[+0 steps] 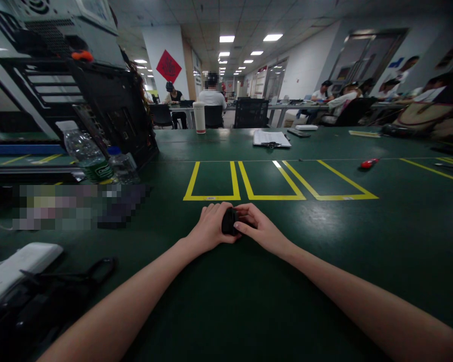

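Note:
A small black object (229, 221) with a dark, blocky body is between my two hands, low over the green table (226, 296); its exact kind I cannot make out. My left hand (213, 223) wraps round it from the left, thumb on the near side and fingers over the far side. From the right, my right hand (258, 226) grips its edge with thumb and curled fingertips. Part of the object is covered by the fingers. Just beyond the hands lie yellow tape outlines (211, 198) on the tabletop.
At left stand plastic bottles (86, 156), a black computer frame (117, 110), a white power strip (26, 264) and black cables (56, 301). Farther back are a white cup (199, 118), a clipboard (272, 139), a phone (299, 133) and a red tool (369, 164). People sit at distant desks.

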Tool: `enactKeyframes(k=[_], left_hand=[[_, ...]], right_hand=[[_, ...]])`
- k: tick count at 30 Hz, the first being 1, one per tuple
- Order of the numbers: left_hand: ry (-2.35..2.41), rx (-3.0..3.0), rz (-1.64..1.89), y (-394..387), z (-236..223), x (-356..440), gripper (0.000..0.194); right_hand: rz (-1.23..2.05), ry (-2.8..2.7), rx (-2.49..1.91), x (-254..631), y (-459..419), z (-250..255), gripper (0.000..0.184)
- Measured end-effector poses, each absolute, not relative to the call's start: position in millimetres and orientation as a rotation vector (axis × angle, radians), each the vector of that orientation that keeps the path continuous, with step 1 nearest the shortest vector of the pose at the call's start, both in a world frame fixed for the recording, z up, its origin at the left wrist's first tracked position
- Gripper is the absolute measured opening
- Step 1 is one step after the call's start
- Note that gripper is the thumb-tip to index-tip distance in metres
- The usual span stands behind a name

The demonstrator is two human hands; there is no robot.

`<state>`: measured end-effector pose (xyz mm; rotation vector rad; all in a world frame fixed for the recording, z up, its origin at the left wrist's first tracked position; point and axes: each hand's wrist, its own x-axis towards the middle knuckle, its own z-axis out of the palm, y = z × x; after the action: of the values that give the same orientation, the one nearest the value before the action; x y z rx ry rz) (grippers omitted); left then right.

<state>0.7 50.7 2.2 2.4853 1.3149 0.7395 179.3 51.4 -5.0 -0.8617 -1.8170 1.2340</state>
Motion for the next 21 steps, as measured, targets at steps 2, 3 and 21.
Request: enactKeyframes(k=[2,3,21], left_hand=[[1.304,2.478,0.740,51,2,0,0.057],[1.305,2.475,0.744,51,2,0,0.057],[1.307,2.428,0.667,46,13,0,0.052]], right_hand=[[1.246,-1.838,-0.876,180,51,-4,0.025],[1.260,-1.847,-0.865,180,50,-4,0.023],[1.320,-1.866,-0.904,181,46,7,0.020]])
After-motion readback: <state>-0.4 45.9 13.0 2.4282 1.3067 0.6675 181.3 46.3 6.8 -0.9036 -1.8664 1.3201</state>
